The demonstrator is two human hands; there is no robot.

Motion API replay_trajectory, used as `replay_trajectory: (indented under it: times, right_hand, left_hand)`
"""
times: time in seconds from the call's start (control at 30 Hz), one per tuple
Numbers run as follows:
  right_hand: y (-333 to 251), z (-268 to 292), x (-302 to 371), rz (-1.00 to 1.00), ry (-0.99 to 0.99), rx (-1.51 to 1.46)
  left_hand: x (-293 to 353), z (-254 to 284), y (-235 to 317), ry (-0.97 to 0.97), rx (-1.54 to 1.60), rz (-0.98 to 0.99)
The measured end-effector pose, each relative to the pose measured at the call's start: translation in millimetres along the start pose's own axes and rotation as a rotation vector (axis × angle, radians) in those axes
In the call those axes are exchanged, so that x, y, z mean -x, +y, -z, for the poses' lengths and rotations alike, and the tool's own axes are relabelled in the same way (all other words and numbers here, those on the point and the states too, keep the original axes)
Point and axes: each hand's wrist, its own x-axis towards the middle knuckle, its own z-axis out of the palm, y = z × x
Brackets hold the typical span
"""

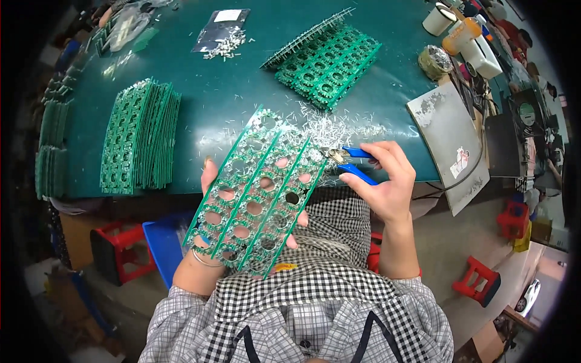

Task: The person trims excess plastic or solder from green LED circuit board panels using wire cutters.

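A green circuit board panel (261, 172) with rows of round holes is tilted over my lap and the table's front edge. My left hand (209, 175) holds it from beneath, the thumb at its left edge and fingertips showing past its right edge. In my right hand (390, 178) are blue-handled cutters (357, 164), their handles spread between thumb and fingers. The metal jaws are at the panel's upper right edge; whether they grip a lead there is too small to tell. Many cut pin leads (327, 128) lie scattered on the table just beyond.
Upright panels (142, 136) stand in a row at left; more panels (330, 66) are piled at the back. A plastic bag (223, 27) lies beside small white parts (227, 45). At right are a grey metal plate (448, 133), a tape roll (434, 62) and a white cup (439, 19).
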Motion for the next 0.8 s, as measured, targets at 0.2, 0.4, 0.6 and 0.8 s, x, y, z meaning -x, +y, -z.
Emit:
replay_trajectory:
  times: [0.2, 0.4, 0.6, 0.8]
  right_hand:
    - [-2.5, 0.9, -1.9, 0.035, 0.000, 0.036]
    - [-0.9, 0.1, 0.4, -0.018, -0.003, -0.008]
    - [3.4, 3.0, 2.4, -0.105, -0.004, -0.085]
    - [-5.3, 1.0, 2.0, -0.034, -0.081, -0.056]
  left_hand:
    - [-0.2, -1.8, -4.0, -0.033, 0.016, 0.016]
    - [-1.4, -6.1, -5.0, 0.005, -0.048, -0.001]
    - [-4.4, -6.6, -1.3, 0.078, -0.076, -0.050]
    - [-3.3, -4.1, -1.3, 0.087, -0.109, -0.055]
